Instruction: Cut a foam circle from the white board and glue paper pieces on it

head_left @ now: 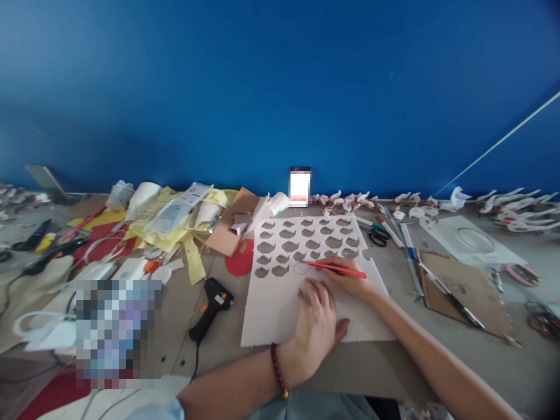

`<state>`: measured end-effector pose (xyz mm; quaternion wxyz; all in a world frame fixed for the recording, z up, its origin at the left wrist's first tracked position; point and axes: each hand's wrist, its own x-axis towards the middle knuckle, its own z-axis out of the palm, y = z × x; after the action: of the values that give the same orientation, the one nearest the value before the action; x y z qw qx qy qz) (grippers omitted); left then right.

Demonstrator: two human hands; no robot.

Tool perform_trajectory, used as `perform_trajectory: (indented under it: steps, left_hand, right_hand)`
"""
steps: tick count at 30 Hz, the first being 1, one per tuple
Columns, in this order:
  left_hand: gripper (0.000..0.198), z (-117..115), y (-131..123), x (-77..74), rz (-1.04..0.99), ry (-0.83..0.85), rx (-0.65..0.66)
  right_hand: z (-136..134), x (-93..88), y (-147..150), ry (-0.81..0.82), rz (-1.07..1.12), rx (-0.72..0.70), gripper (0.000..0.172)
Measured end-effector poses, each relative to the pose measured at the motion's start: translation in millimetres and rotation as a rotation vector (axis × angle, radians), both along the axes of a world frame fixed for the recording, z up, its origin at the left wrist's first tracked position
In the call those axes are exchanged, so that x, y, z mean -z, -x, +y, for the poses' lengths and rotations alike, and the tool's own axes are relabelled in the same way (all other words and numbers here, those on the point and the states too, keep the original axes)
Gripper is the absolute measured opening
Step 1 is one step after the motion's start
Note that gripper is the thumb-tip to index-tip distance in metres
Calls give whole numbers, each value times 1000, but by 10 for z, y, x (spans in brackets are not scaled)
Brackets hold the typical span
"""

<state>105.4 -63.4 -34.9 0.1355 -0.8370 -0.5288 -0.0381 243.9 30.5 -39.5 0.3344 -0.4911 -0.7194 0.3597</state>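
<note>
A white board or thick sheet [271, 315] lies in front of me, its upper half full of rows of leaf- or bird-shaped cut-out holes. My right hand [345, 273] grips a slim red craft knife [356, 272], its thin tip pointing left at the sheet. Under that tip a faint outline [301, 268] shows beside the lowest row of holes. Flat on the lower part of the sheet rests my left hand [317, 315], fingers spread and holding nothing, a dark beaded bracelet on the wrist.
A black glue gun [212, 309] lies left of the sheet, near a red paper disc [240, 258]. Black-handled scissors [377, 235], a brown cardboard piece [464, 291] and white bird-like pieces [520, 210] lie to the right. A phone [300, 186] leans against the blue wall [262, 87].
</note>
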Motion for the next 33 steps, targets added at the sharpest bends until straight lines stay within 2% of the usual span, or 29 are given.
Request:
perform_trajectory:
  steps: [8,17,26,30,33]
  left_hand:
    - [78,-2,-3,14,7,-12,0]
    - [77,3,3,1,37,-1,0]
    - [75,-4,8,18,-3,24,-4]
    - [73,8,13,36,-33,32,5]
    - [73,13,16,54,-75,45,14]
  right_hand:
    - [13,62,-16,32,6,3,23]
    - [18,31,-18,31,17,-19,22]
    - [28,-84,-9,27,-84,-56,26]
    - [70,-174,-24,86,-103,-111,27]
    - [119,-257,-25,68,-145,-155,28]
